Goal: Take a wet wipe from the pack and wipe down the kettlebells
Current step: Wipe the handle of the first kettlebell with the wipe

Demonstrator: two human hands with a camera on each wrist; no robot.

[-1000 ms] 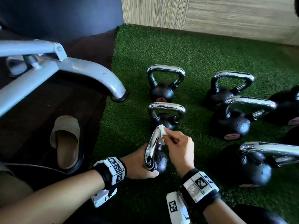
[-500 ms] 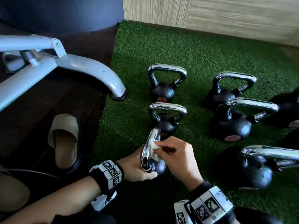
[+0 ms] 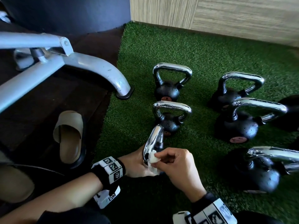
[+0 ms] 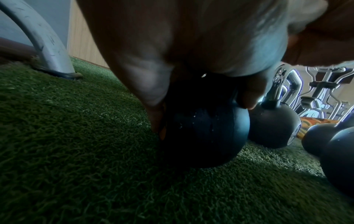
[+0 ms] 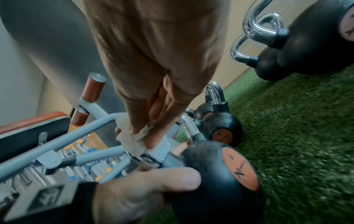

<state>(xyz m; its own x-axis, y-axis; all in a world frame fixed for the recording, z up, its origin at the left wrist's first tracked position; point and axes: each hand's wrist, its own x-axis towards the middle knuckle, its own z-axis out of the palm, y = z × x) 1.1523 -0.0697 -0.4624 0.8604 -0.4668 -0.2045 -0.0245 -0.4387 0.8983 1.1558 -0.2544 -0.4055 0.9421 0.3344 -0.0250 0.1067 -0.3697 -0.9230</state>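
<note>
A small black kettlebell (image 4: 206, 133) with a chrome handle (image 3: 153, 141) is tilted on the green turf, close in front of me. My left hand (image 3: 137, 165) grips its round body from the left, with the thumb (image 5: 153, 181) lying across it. My right hand (image 3: 176, 164) pinches a crumpled white wet wipe (image 3: 152, 159) and presses it against the lower end of the handle, near the neck. In the right wrist view the wipe (image 5: 134, 141) is bunched under my fingertips, just above the ball with its orange disc (image 5: 239, 168). The wipe pack is not in view.
Several more kettlebells stand on the turf: two straight ahead (image 3: 169, 123) (image 3: 168, 91), others to the right (image 3: 239, 126) (image 3: 258, 173). A grey bench leg (image 3: 103, 70) ends at the turf's left edge. A beige slipper (image 3: 69, 136) lies on the dark floor. A wooden wall (image 3: 210, 13) closes the back.
My right hand has slid the wipe down the chrome handle, from its top bend to its lower end near the ball. The left hand has kept its hold on the kettlebell.
</note>
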